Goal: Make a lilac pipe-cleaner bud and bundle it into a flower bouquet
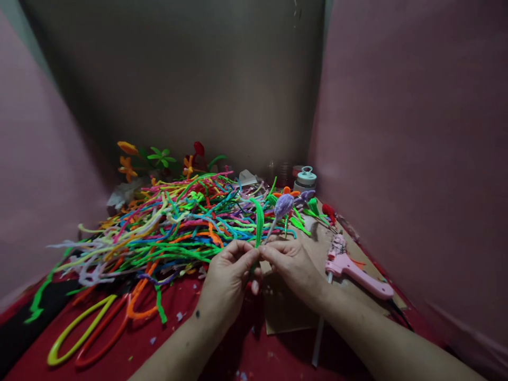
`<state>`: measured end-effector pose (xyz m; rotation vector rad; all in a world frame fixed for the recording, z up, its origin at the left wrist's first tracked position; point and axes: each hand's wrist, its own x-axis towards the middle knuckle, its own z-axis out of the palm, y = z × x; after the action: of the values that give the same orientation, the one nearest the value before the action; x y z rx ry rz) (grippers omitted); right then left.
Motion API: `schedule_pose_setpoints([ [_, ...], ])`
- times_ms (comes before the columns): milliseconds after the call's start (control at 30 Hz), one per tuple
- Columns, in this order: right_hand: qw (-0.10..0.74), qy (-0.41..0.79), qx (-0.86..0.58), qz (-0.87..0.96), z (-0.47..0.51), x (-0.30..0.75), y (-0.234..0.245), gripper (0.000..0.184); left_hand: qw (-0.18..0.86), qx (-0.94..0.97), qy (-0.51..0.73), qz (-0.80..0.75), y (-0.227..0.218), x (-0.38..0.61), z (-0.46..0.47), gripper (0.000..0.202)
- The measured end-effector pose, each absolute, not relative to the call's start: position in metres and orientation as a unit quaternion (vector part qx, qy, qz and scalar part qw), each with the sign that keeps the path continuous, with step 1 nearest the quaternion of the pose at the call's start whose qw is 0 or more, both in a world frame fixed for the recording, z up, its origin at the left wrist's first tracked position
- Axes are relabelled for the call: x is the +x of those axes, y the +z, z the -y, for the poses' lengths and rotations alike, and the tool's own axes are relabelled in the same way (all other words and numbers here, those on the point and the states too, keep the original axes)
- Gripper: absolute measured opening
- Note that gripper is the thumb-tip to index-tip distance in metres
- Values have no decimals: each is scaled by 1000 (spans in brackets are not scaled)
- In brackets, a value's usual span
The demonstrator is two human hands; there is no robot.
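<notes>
Just above the table, my left hand (232,267) and my right hand (291,264) meet at their fingertips. Both pinch the lower end of a green pipe-cleaner leaf (259,219), which stands upright and bends over at its tip. A purple pipe-cleaner flower (283,206) rises behind my right hand on a pale stem. The bottom of that stem is hidden by my fingers, so whether I hold it cannot be told. A big heap of coloured pipe cleaners (159,233) lies beyond and to the left of my hands.
At the right, a pink glue gun (357,275) rests on cardboard (291,317). Yellow and red scissor-like handles (81,330) lie front left on the red cloth (166,352). Finished flowers (161,157) and a light-blue-lidded jar (305,179) stand behind. Pink walls (413,159) flank the table.
</notes>
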<state>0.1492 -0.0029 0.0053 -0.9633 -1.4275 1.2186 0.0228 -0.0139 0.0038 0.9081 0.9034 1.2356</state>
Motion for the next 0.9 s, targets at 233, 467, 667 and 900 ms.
schedule_pose_setpoints([
  [233,501,476,-368,622,3,150,4,35,547,477,532,-436,8,20,17,13],
  [467,483,486,-358,634,1,150,6,42,587,454,509,-437,6,18,17,16],
  [667,485,467,-343,655,2,151,8,45,611,431,519,-415,6,16,16,15],
  [900,449,426,-364,696,3,152,5,42,624,425,515,-406,7,16,17,14],
])
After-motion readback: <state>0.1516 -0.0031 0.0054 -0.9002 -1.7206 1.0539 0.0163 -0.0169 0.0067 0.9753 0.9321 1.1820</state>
